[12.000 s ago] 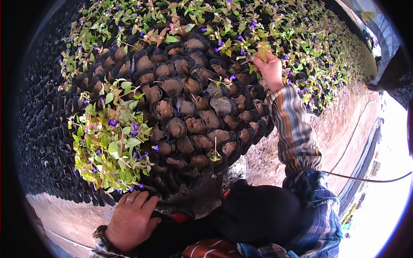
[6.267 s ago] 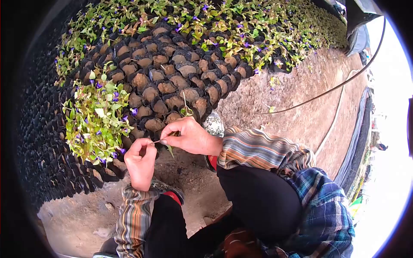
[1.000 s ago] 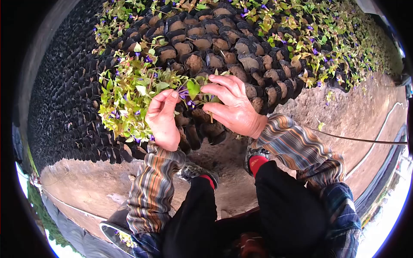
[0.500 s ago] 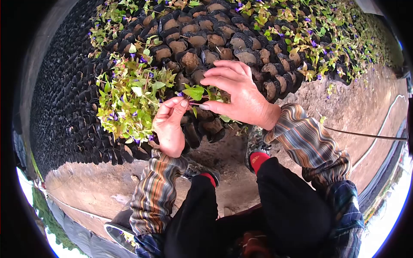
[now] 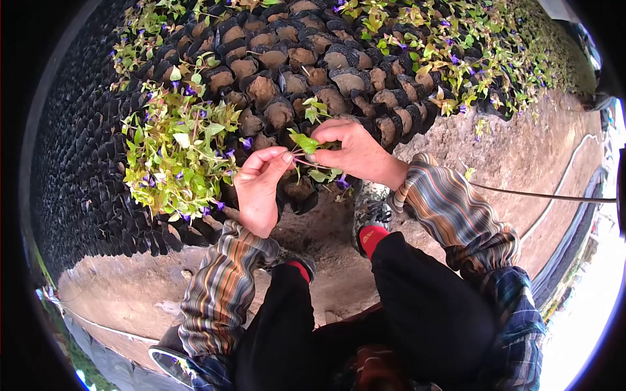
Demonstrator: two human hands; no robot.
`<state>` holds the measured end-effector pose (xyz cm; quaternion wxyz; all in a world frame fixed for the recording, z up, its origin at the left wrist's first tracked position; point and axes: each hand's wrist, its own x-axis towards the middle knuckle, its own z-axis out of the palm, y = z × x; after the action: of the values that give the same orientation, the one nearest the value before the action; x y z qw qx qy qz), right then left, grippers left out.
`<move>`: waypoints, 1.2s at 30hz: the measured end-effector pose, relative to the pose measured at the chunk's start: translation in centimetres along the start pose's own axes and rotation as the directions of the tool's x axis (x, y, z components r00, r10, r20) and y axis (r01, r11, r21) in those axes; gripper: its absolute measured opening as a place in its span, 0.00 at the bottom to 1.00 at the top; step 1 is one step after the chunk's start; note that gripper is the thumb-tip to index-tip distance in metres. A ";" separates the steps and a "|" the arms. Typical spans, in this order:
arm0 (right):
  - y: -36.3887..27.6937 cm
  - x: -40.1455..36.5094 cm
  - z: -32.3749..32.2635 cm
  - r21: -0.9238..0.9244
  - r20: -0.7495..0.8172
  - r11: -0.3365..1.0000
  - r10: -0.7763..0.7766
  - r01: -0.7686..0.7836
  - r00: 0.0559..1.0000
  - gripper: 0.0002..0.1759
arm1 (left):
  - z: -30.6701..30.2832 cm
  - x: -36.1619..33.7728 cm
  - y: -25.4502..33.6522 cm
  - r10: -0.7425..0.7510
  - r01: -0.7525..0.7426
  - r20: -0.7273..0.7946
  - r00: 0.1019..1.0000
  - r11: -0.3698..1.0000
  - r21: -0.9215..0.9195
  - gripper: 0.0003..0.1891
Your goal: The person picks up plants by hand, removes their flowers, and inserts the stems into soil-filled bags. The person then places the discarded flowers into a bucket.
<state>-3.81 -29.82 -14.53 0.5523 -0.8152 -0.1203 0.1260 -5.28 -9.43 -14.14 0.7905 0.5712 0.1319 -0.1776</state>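
Observation:
Between my hands is a small leafy sprig point(image 5: 303, 142) with thin reddish stems and green leaves. My left hand point(image 5: 259, 192) pinches the stems between thumb and forefinger. My right hand point(image 5: 358, 153) closes its thumb and fingers on the same sprig, just to the right. More leaves and a purple flower point(image 5: 342, 182) hang below the right fingers. Left of my left hand lies a dense heap of cut green sprigs point(image 5: 186, 153) with purple flowers.
Rows of black soil-filled pots point(image 5: 274, 58) spread beyond my hands and to the left. Flowering plants point(image 5: 482, 58) grow at the upper right. A thin dark rod point(image 5: 541, 194) crosses the right side above bare ground. A white-rimmed container point(image 5: 160, 355) sits at the lower left.
My right hand's fingers, spread before, have curled in and closed on the sprig. The pots and plants have shifted left in view.

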 end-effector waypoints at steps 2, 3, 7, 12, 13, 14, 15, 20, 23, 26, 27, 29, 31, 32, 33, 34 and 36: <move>0.2 0.1 0.4 0.077 -0.008 0.997 0.028 -0.028 1.000 0.08 | -0.2 0.0 0.1 -0.031 0.031 0.004 1.000 0.999 0.011 0.06; 0.3 0.1 0.6 0.114 -0.013 0.993 0.044 -0.042 0.999 0.08 | -0.2 0.0 0.2 -0.046 0.046 0.008 0.999 0.999 0.016 0.06; -0.2 0.1 1.8 0.204 -0.110 0.971 0.150 -0.125 0.983 0.10 | -0.4 0.0 -0.4 0.009 -0.009 -0.006 1.000 1.000 0.009 0.06; 0.5 0.4 1.7 0.608 -0.018 0.622 0.632 -0.493 0.775 0.13 | -1.2 0.4 -0.1 0.156 -0.150 -0.104 0.982 0.986 0.067 0.06; 0.5 0.1 0.8 0.520 -0.025 0.658 0.650 -0.545 0.760 0.13 | -1.4 0.6 0.1 0.166 -0.161 -0.109 0.980 0.985 0.056 0.06; -0.1 0.0 -0.1 0.399 -0.010 0.676 0.678 -0.619 0.735 0.13 | -1.7 0.5 0.1 0.144 -0.138 -0.100 0.985 0.989 0.059 0.06; 1.2 -0.4 0.0 0.087 -0.246 0.907 0.420 -0.412 0.873 0.11 | -1.8 0.4 0.0 0.121 -0.116 -0.090 0.989 0.991 0.062 0.06; -3.0 -1.0 -0.3 0.027 -0.226 0.963 0.266 -0.267 0.937 0.10 | -0.4 -0.3 -0.9 0.091 -0.092 -0.074 0.993 0.996 -0.021 0.07; -2.2 -1.0 0.9 0.033 -0.168 0.979 0.202 -0.199 0.965 0.09 | 0.6 -0.7 -0.9 0.061 -0.061 -0.035 0.998 0.998 0.005 0.07; -1.3 -1.6 0.9 0.130 -0.158 0.964 0.252 -0.233 0.955 0.09 | 1.4 -1.1 -1.1 0.054 -0.054 0.002 0.999 0.999 0.006 0.08; -1.2 -1.9 0.6 0.136 -0.154 0.966 0.238 -0.218 0.959 0.08 | 1.5 -1.1 -1.2 0.054 -0.054 0.015 0.998 0.999 0.004 0.08; -0.6 -2.2 -1.3 -0.126 -0.249 0.990 0.030 -0.064 0.968 0.09 | 2.4 -1.1 -1.2 0.051 -0.051 0.036 0.998 0.999 -0.011 0.13; 0.5 -2.2 -5.9 -0.384 -0.424 0.914 -0.045 -0.135 0.904 0.09 | 2.9 -1.3 -0.4 -0.001 0.000 0.010 1.000 0.999 0.035 0.16; 1.5 -2.5 -8.6 -0.551 -0.494 0.797 -0.071 -0.248 0.867 0.09 | 2.2 -1.4 -0.5 0.016 -0.020 0.076 0.997 0.999 0.051 0.17; 2.6 -2.8 -11.5 -0.679 -0.547 0.639 -0.114 -0.361 0.829 0.09 | 1.8 -1.5 -0.5 0.004 -0.012 0.097 0.995 0.996 0.084 0.15; 4.1 -3.2 -14.3 -0.683 -0.572 0.541 0.021 -0.491 0.820 0.09 | 1.3 -1.7 -0.7 -0.013 0.003 0.101 0.995 0.994 0.105 0.14; 7.9 -4.5 -18.2 -0.711 -0.612 0.349 0.120 -0.610 0.782 0.10 | 0.4 -2.0 -1.3 -0.049 0.036 0.104 0.993 0.992 0.120 0.12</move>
<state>-1.47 -50.03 -15.01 0.0090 -0.9869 0.1587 -0.0271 -7.63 -9.92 -14.35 0.7572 0.6038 0.0907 -0.2321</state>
